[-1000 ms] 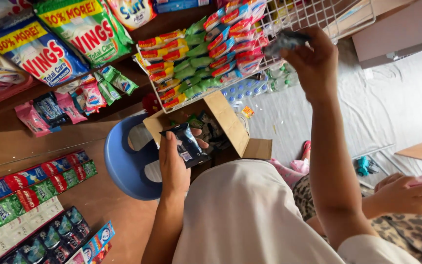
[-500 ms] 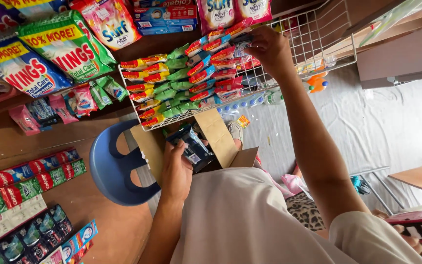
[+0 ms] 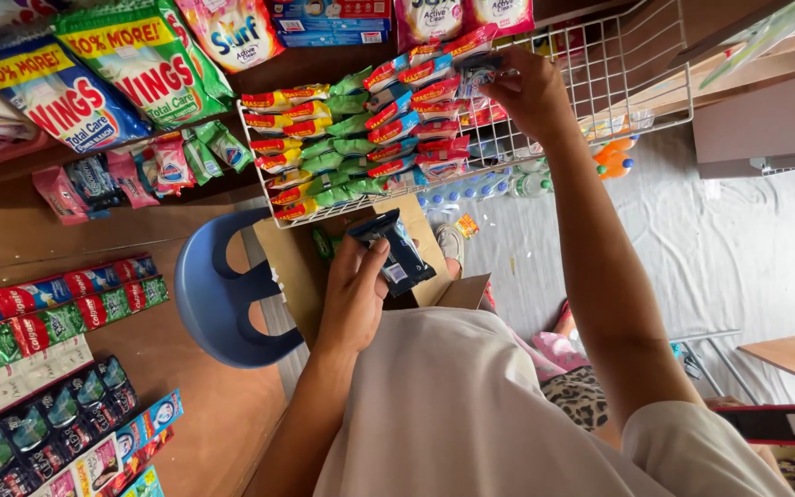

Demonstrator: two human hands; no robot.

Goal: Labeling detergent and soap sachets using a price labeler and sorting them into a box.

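White wire basket [image 3: 641, 87], hung on the wall display: my landmark for this entry.

Item 1. Right hand [image 3: 531, 87], raised to the basket's front row, fingers pinched shut on a small dark sachet [image 3: 478, 66] at the top of the red packets [image 3: 420, 115]. I cannot quite tell whether the sachet is already seated among them or held just clear.

Item 2. Left hand [image 3: 353, 299], below the basket, closed around a stack of dark sachets [image 3: 396, 248], thumb across the top one.

Item 3. Green packets [image 3: 328, 152], filed in the basket left of the red ones.

Item 4. Cardboard box [image 3: 301, 267], open, directly under the basket, behind the left hand.

Item 5. Blue plastic chair [image 3: 218, 294], below and left of the basket.

Item 6. Large detergent bags [image 3: 112, 78], hanging left of the basket.

Handling note, my judgement: the sachet should go in upright, edge first, parallel to its neighbours, with the grip kept until the row holds it. I would keep the stack level and close beneath the basket, so the next piece comes away singly.
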